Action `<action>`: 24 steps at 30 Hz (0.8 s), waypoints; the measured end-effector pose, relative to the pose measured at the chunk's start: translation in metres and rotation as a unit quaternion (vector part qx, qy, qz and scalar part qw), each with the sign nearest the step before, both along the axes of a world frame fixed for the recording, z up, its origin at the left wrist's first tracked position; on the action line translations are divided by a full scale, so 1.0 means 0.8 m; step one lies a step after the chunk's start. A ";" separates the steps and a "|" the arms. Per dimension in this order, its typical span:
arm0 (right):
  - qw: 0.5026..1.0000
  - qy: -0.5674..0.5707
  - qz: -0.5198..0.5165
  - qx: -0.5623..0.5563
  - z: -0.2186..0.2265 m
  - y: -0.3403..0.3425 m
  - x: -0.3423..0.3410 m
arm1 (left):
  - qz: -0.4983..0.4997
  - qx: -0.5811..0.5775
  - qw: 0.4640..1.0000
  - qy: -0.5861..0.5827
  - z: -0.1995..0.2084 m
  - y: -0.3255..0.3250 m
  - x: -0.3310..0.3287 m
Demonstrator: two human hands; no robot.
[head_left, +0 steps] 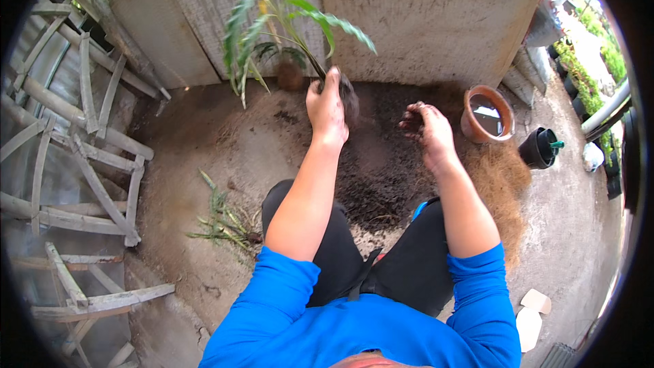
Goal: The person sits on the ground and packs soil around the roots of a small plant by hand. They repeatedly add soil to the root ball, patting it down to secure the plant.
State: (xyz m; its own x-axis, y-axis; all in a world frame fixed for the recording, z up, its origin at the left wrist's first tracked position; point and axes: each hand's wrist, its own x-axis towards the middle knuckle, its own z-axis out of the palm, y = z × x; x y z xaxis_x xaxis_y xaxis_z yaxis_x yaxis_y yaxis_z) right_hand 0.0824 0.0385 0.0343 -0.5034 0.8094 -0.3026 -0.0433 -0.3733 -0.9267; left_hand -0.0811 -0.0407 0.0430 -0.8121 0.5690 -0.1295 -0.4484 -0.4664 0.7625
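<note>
Wrapped round the base of a leafy green plant (240,41), my left hand (327,112) holds it above the ground, tilted so that its leaves lean to the far left. A dark root ball (349,101) shows just right of that hand. My right hand (434,133) hovers over the soil, its dirt-covered fingers loosely bent and apart from the thumb; I see nothing held in it. Below and between both hands spreads a heap of dark loose soil (378,194).
A terracotta pot (467,123) stands right of my right hand, with a black pot (533,151) beyond it. Brown fibre (501,180) lies nearby. Cut stems and leaves (228,215) lie at left. A brown root ball (291,76) sits against the wall panel (415,20). Wooden frames (102,215) line the left.
</note>
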 end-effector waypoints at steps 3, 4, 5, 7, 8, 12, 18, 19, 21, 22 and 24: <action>0.999 -0.014 -0.005 0.051 -0.005 0.001 -0.004 | -0.051 -0.123 0.991 0.026 -0.023 0.007 0.017; 0.997 -0.023 -0.006 0.068 -0.006 0.000 -0.007 | -0.072 -0.140 0.987 0.034 -0.038 0.011 0.019; 0.995 -0.005 -0.010 0.098 -0.014 0.004 -0.009 | -0.097 -0.157 0.982 0.044 -0.039 0.014 0.024; 0.992 -0.008 -0.009 0.126 -0.033 0.009 -0.016 | -0.141 -0.187 0.971 0.051 -0.038 0.016 0.036; 0.992 -0.001 -0.010 0.122 -0.035 0.003 -0.021 | -0.163 -0.203 0.964 0.054 -0.036 0.016 0.042; 0.991 0.071 -0.007 0.112 -0.038 -0.015 -0.040 | -0.160 -0.210 0.954 0.142 -0.038 0.024 0.059; 0.994 0.025 0.008 0.109 -0.032 -0.031 -0.051 | -0.159 -0.198 0.955 0.155 -0.077 0.027 0.062; 0.993 0.022 -0.009 0.113 -0.029 -0.035 -0.052 | -0.148 -0.212 0.951 0.168 -0.077 0.029 0.064; 0.993 0.000 -0.009 0.122 -0.045 -0.032 -0.051 | -0.121 -0.250 0.941 0.194 -0.077 0.030 0.070; 0.992 -0.009 -0.009 0.125 -0.050 -0.030 -0.052 | -0.127 -0.272 0.934 0.194 -0.074 0.030 0.071; 0.993 -0.003 0.005 0.115 -0.060 -0.026 -0.049 | -0.138 -0.313 0.919 0.194 -0.067 0.028 0.073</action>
State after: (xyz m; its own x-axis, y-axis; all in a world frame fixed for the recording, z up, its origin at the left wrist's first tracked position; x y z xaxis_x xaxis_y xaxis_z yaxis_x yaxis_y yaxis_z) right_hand 0.0433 0.0179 -0.0135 -0.5103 0.8525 -0.1132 -0.0340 -0.1515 -0.9879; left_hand -0.0224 -0.0185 -0.0110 -0.7021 0.6726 -0.2335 -0.1221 0.2094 0.9702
